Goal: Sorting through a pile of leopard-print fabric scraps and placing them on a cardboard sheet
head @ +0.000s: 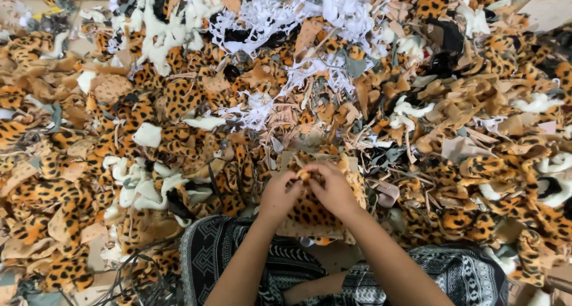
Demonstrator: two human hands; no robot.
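Both hands, left and right, fingers curled, pinching leopard-print fabric piece over scrap pile.

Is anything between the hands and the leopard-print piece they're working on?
Nothing visible. The left hand and right hand already pinch the top edge of the leopard-print piece, which lies over the lap with the scrap pile beyond it.

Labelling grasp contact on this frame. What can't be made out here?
Head view only:
- Fingertips of the left hand and right hand: curled into the leopard-print plush fabric piece, grip hidden.
- The piece's lower edge: covered by the forearms.
- Floor under the heap of leopard, tan and white fabric scraps: buried.
- Black-and-white patterned garment: cut off by the bottom edge.
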